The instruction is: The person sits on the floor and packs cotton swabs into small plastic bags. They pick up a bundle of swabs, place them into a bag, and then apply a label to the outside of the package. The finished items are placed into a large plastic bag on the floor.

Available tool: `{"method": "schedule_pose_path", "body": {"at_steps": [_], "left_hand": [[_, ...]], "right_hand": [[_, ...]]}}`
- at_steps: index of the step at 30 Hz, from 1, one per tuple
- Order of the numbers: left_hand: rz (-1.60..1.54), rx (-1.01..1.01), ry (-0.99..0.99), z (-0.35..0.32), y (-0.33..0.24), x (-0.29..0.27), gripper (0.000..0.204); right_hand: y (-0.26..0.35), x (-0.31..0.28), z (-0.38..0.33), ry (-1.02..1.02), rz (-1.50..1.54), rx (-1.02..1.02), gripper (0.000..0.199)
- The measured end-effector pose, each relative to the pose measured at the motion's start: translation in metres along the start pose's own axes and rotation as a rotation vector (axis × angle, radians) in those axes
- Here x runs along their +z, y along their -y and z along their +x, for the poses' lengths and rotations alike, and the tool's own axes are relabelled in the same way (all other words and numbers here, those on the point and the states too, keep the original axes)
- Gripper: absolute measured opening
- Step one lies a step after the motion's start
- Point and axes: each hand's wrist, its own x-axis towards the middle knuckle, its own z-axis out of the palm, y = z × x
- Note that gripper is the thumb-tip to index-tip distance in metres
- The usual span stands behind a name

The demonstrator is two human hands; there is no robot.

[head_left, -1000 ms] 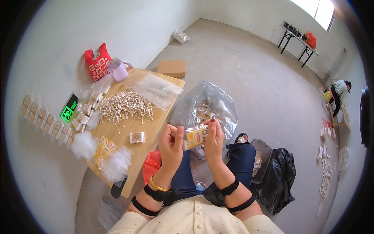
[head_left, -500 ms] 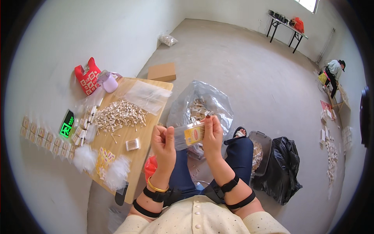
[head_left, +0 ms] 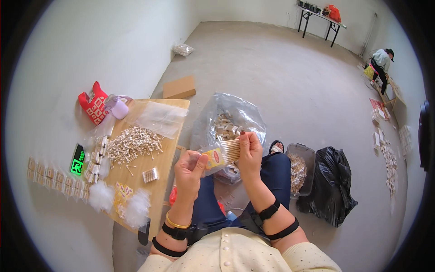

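Observation:
Between my hands, over my lap, is a small clear plastic bag [head_left: 209, 171] with a yellow and red label card [head_left: 214, 157]. My left hand [head_left: 188, 170] pinches the bag's left part, thumb on top. A bundle of cotton swabs [head_left: 231, 150] reaches from the bag's right end into my right hand [head_left: 250, 154], whose thumb and fingers are closed on it. How far the swabs lie inside the bag is partly hidden by the card. Below my hands stands a large clear sack [head_left: 251, 113] holding packed swab bundles [head_left: 225, 127].
The wooden table [head_left: 156, 179] at left bears a heap of loose swabs [head_left: 135, 144], one swab pack [head_left: 150, 175], yellow cards [head_left: 122, 194] and clear bags [head_left: 137, 209]. At right are a grey bin [head_left: 308, 170] of swabs and a black bag [head_left: 330, 188]. A person [head_left: 381, 63] bends at the far right.
The card and bag have shifted slightly left, and more of the swab bundle shows between the card and my right hand. The whole view has turned a little.

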Motion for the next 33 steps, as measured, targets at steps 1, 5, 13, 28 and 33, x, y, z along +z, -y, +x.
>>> {"method": "schedule_pose_path", "body": {"at_steps": [1, 5, 13, 28, 33], "left_hand": [[-0.022, -0.013, -0.003, 0.000, 0.001, 0.001, 0.020], [-0.045, -0.052, -0.008, 0.001, 0.012, -0.001, 0.019], [0.054, -0.113, -0.001, -0.003, 0.024, -0.001, 0.019], [0.067, -0.146, 0.102, 0.001, 0.035, 0.010, 0.018], [0.048, -0.108, 0.051, -0.002, 0.023, 0.004, 0.018]], "right_hand": [[-0.002, -0.009, 0.003, -0.041, 0.055, 0.031, 0.027], [-0.004, -0.083, 0.026, -0.227, 0.153, 0.038, 0.028], [-0.053, -0.340, 0.056, -0.605, -0.492, 0.069, 0.042], [0.028, -0.118, 0.021, 0.474, -0.010, 0.289, 0.015], [0.025, -0.058, 0.009, 0.670, -0.143, 0.239, 0.015]]}}
